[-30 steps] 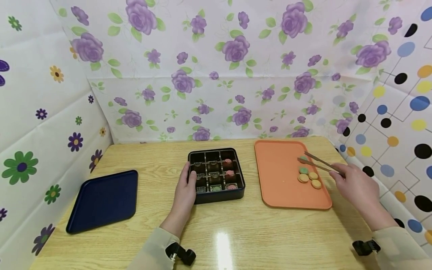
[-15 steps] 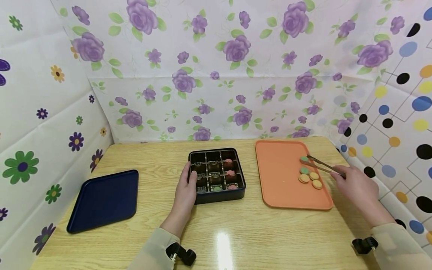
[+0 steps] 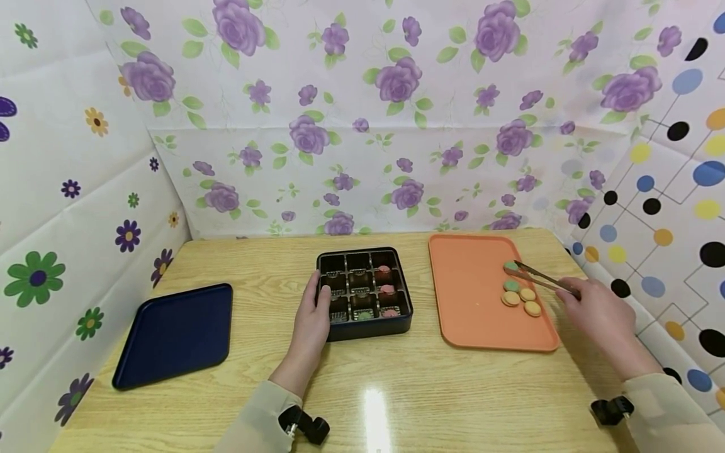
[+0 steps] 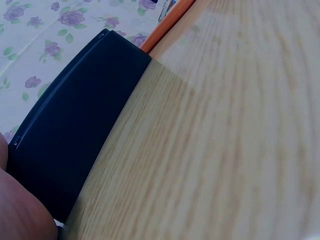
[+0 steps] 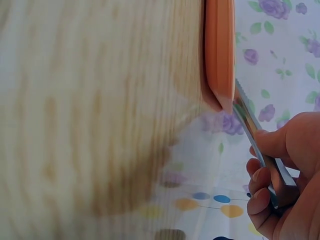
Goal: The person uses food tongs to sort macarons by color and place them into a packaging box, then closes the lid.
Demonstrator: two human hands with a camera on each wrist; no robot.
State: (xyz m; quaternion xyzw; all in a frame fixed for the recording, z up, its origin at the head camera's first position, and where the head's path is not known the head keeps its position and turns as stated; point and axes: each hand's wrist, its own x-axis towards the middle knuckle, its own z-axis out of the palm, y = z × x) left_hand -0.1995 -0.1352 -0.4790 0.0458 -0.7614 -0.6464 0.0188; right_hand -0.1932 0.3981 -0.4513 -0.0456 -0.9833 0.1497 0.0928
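Pale wood-grain table (image 3: 272, 270) under a dark blue tray (image 3: 175, 336), a black nine-compartment box (image 3: 368, 329) and an orange tray (image 3: 470, 283).

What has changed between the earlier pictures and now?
The tongs have moved slightly lower in the head view, their tips closer together at the farthest green macaron; whether they pinch it is unclear. The left grip on the box, both trays and the other macarons stayed put.

- L hand (image 4: 25, 210): cut off btm-L, L wrist cam
- dark box (image 4: 80, 120): inside hidden there
- far green macaron (image 3: 510, 265): pt. hidden by tongs (image 3: 535, 281)
- orange tray (image 5: 220, 50): cut by top edge, R wrist cam
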